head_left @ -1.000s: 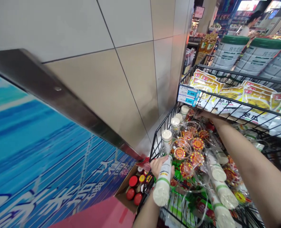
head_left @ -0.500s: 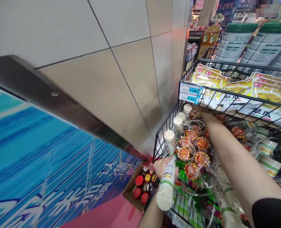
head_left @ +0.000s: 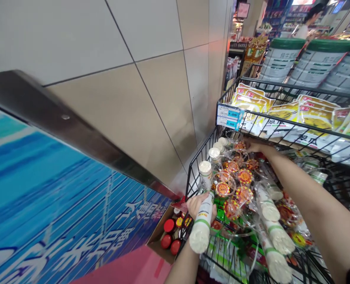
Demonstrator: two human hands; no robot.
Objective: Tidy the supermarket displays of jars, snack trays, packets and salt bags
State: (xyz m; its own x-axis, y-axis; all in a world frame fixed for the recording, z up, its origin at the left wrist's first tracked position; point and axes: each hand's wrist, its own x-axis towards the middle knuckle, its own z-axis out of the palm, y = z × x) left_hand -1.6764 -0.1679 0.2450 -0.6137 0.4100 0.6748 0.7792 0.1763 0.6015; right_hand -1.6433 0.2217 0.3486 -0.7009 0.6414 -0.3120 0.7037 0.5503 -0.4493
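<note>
My left hand is wrapped round a roll of dried noodles, white with a green band, at the front left corner of a black wire basket. Several similar white rolls stand along the basket's left side. My right hand reaches to the back of the basket. Its partly hidden fingers are closed at the edge of a jar with a red and yellow lid, in clear plastic. More jars with such lids fill the middle. Other noodle rolls lie to their right, under my right forearm.
A higher wire shelf holds yellow and white food pouches and bears price tags. Large green-lidded tubs stand behind it. A tiled wall bounds the left. A carton of red-lidded jars sits below. A person is far back.
The view has shifted slightly, so the shelf appears lower and further left. My right forearm has moved, uncovering more of the noodle rolls beneath it. My left hand keeps its noodle roll.
</note>
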